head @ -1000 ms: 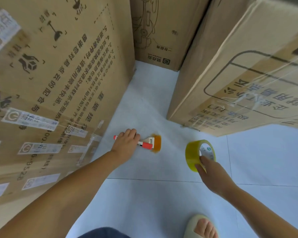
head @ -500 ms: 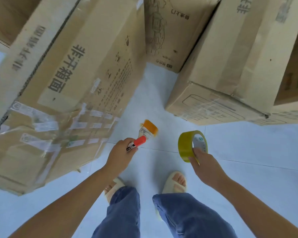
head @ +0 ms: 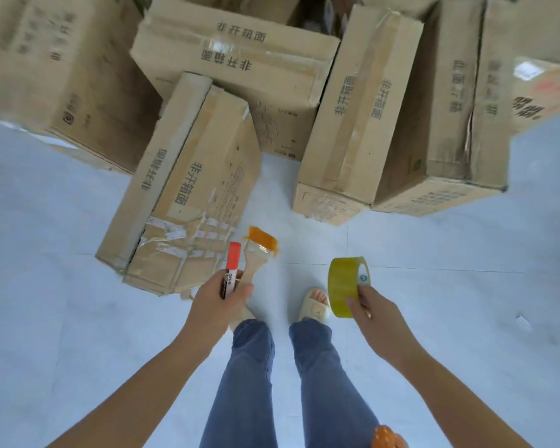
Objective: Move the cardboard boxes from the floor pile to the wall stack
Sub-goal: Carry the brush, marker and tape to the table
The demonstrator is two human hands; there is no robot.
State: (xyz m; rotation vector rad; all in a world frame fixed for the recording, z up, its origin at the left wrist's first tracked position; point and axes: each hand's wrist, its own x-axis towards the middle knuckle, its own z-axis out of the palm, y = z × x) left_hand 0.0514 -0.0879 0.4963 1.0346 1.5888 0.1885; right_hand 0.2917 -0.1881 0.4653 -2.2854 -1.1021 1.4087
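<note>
— Cardboard everywhere: the cardboard boxes [head: 188, 185] sit in a loose pile on the pale floor [head: 62, 286], several leaning on each other, none lifted. I can't make out the wall stack from where the camera looks.

— And the person's hands?

— Both full. The left hand [head: 217, 305] is clenched around a red marker [head: 232, 263] and a paintbrush [head: 256, 253] together. The right hand [head: 374, 307] pinches a roll of yellow tape [head: 345, 286] by its rim.

— So no box is being moved.

— Not yet. I'd judge this as clearing small tools out of the way before the carrying starts. Next, those three things need setting down somewhere off the path, so both hands are free for the nearest box, the taped one just ahead of the feet [head: 316, 303].

— Anything different from a second ago?

— Yes. Then the person was crouched low, the left hand reaching the brush and marker on the floor between the boxes. Now they stand upright, tools raised, the whole pile in view.
</note>
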